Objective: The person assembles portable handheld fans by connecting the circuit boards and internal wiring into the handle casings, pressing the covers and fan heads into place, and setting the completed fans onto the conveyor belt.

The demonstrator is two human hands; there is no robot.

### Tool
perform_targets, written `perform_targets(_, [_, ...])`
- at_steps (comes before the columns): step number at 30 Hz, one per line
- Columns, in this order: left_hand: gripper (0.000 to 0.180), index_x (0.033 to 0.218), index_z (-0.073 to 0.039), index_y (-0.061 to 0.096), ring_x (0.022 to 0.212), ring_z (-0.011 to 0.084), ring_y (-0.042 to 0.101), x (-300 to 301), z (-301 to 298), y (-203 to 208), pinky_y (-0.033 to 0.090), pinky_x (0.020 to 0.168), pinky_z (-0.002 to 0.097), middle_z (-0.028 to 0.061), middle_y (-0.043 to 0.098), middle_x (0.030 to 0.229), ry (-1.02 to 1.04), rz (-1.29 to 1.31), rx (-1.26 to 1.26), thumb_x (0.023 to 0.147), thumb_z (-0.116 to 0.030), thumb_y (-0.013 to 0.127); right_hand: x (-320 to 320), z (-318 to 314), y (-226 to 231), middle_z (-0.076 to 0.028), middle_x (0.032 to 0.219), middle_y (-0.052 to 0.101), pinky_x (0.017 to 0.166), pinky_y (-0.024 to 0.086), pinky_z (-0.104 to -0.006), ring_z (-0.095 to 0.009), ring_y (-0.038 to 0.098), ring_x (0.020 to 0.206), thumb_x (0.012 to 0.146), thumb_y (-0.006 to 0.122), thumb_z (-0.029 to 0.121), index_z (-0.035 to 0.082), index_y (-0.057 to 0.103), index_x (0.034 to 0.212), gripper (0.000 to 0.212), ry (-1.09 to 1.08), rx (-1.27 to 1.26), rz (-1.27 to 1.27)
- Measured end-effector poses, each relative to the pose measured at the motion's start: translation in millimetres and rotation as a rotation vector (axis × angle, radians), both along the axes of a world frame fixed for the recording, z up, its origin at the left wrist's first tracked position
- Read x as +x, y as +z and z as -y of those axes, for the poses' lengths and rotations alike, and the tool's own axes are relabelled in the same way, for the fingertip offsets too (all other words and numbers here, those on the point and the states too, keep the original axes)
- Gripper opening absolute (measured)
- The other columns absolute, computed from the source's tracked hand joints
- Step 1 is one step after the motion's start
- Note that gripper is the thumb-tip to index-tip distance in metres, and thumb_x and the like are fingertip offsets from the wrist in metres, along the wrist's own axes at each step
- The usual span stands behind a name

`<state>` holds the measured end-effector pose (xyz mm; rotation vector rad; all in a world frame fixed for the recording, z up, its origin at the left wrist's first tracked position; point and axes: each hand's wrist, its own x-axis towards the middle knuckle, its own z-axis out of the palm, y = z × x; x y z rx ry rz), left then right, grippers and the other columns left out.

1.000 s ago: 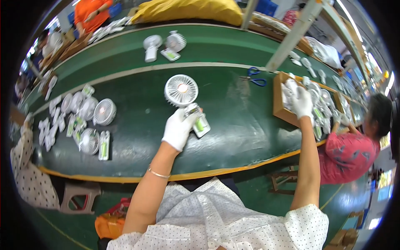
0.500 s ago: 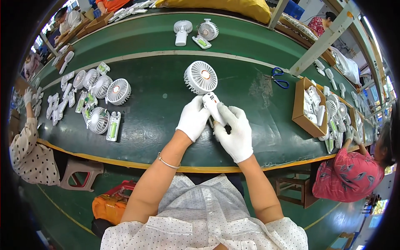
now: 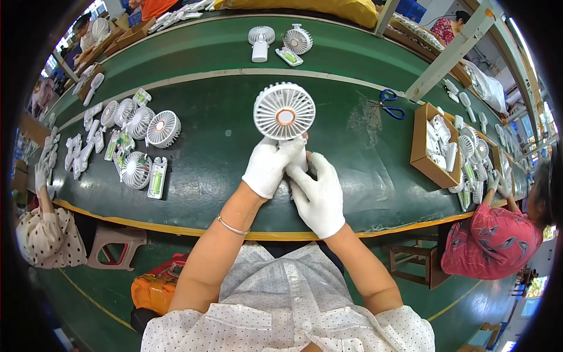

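Note:
A white handheld fan is held upright over the bench, its round grille facing me with an orange ring at the centre. My left hand, in a white glove, closes round the fan's handle just below the head. On the other side my right hand, also gloved, has its bent fingers against the handle's lower part. Most of the handle is hidden by the gloves.
To the left lie several fan heads and an opened handle with a green cell. Blue-handled scissors lie at right, beside a cardboard box of white parts. Two fans stand on the green belt. Co-workers sit at both sides.
The fan has turned so its grille faces me more squarely, and its handle is now behind my gloves. My right hand has shifted slightly left and down.

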<state>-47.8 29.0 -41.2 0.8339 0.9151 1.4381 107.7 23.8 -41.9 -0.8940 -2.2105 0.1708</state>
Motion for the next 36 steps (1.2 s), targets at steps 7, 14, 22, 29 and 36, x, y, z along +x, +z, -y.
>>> perform_targets(7, [0.044,0.124,0.004,0.057,0.101,0.0216,0.066,-2.7,4.7,8.4,0.054,0.091,0.0351,0.0132,0.067,0.113,-0.011,0.05,0.154,0.094,-0.027,0.068,8.8,-19.4,16.9,-0.014,0.111,0.065,0.085,0.052,-0.0316,-0.017,0.064,0.099,0.087,0.066,0.011,-0.005,0.066,0.105,0.024,0.214,-1.013,-0.715])
perform_targets(14, [0.057,0.126,0.007,0.057,0.104,0.0251,0.067,-21.9,4.8,12.2,0.055,0.091,0.0363,0.0171,0.067,0.116,0.015,-0.058,0.105,0.09,-0.035,0.073,-11.6,-52.9,38.5,-0.011,0.089,0.068,0.066,0.054,-0.0277,-0.015,0.065,0.076,0.088,0.067,0.023,-0.003,0.068,0.104,0.031,0.276,-1.205,-0.112])
perform_targets(22, [0.035,0.11,0.004,0.063,0.071,0.0112,0.064,-20.6,9.3,20.4,0.052,0.063,0.027,0.0084,0.07,0.088,0.061,-0.269,0.001,0.09,-0.023,0.075,-19.0,-66.7,14.6,-0.01,0.085,0.07,0.06,0.052,-0.0249,-0.012,0.064,0.066,0.082,0.065,0.013,0.0,0.067,0.099,0.022,0.431,-1.262,-0.289])
perform_targets(29, [0.034,0.116,0.002,0.063,0.059,0.0093,0.062,-8.5,6.0,20.1,0.048,0.05,0.0242,0.0081,0.07,0.09,0.007,-0.059,-0.006,0.094,-0.023,0.07,3.7,-66.8,20.6,-0.012,0.074,0.068,0.047,0.047,-0.0246,-0.015,0.062,0.056,0.081,0.068,0.028,-0.003,0.066,0.095,0.034,0.417,-1.503,-0.259])
perform_targets(36, [0.078,0.139,0.004,0.044,0.112,0.022,0.06,-23.3,8.1,16.3,0.048,0.101,0.0362,0.0114,0.061,0.121,-0.328,0.242,0.02,0.082,-0.035,0.08,-1.0,-57.3,1.3,-0.011,0.096,0.067,0.066,0.055,-0.0279,-0.019,0.068,0.077,0.082,0.077,0.049,-0.003,0.056,0.116,0.065,0.926,-1.763,-0.628])
